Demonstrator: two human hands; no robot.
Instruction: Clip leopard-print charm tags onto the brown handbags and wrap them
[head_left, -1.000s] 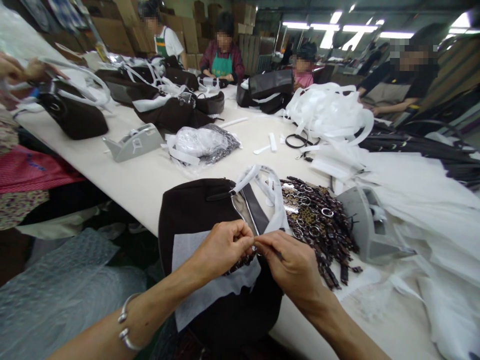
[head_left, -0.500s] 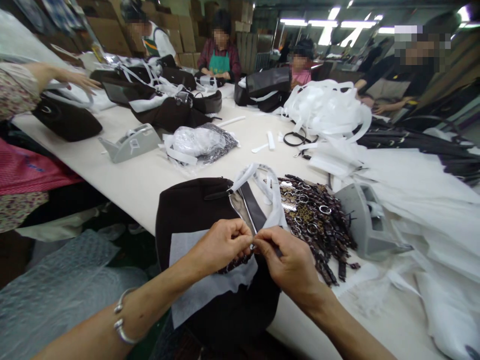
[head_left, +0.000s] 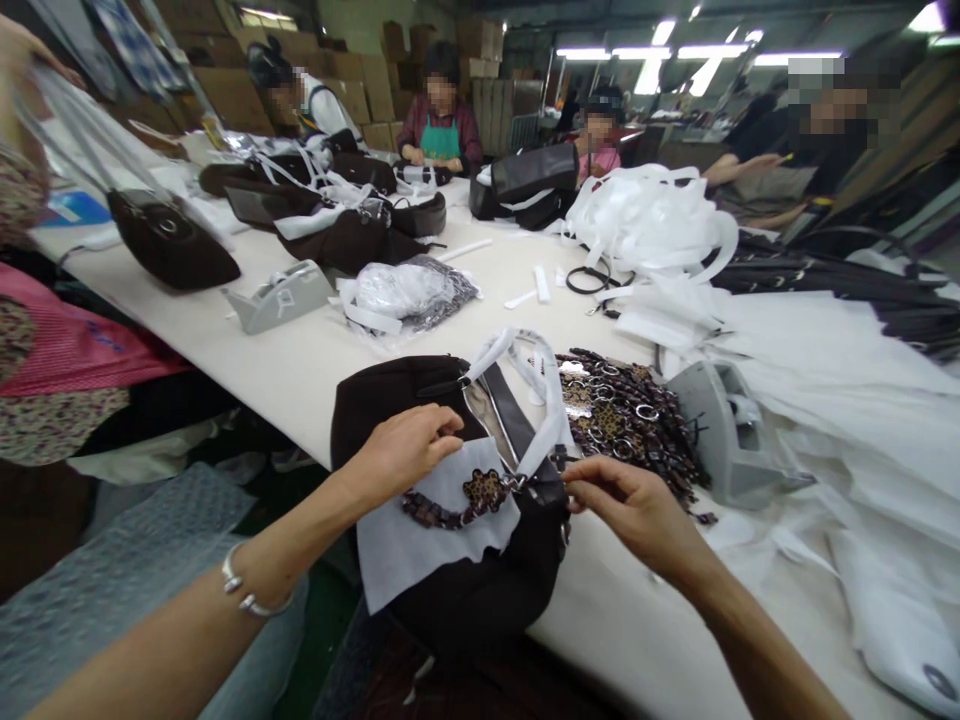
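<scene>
A dark brown handbag (head_left: 480, 610) lies at the table's near edge, its zipped opening parted and its strap (head_left: 555, 400) wrapped in white. On a white sheet (head_left: 390, 560) over the bag rests a beaded charm (head_left: 486, 490) with a leopard-print flower, its end at a metal clasp by the strap's base. My left hand (head_left: 409, 440) hovers over the sheet, fingers loosely curled, thumb apart, nothing in it. My right hand (head_left: 626, 490) pinches the bag's right edge near the strap's base; the exact part between its fingertips is hard to see.
A heap of similar charms (head_left: 622, 420) and a grey tape dispenser (head_left: 724, 430) stand at right. Another dispenser (head_left: 289, 295) and a plastic-wrapped bundle (head_left: 409, 290) lie ahead. White sheets (head_left: 832, 370) cover the right side. Several people work around the table; one at left lifts a bag (head_left: 172, 240).
My hands have parted from the clasp: the left went up and left, the right moved to the bag's right edge. The flower charm is now uncovered. At left a person has raised a bag's straps.
</scene>
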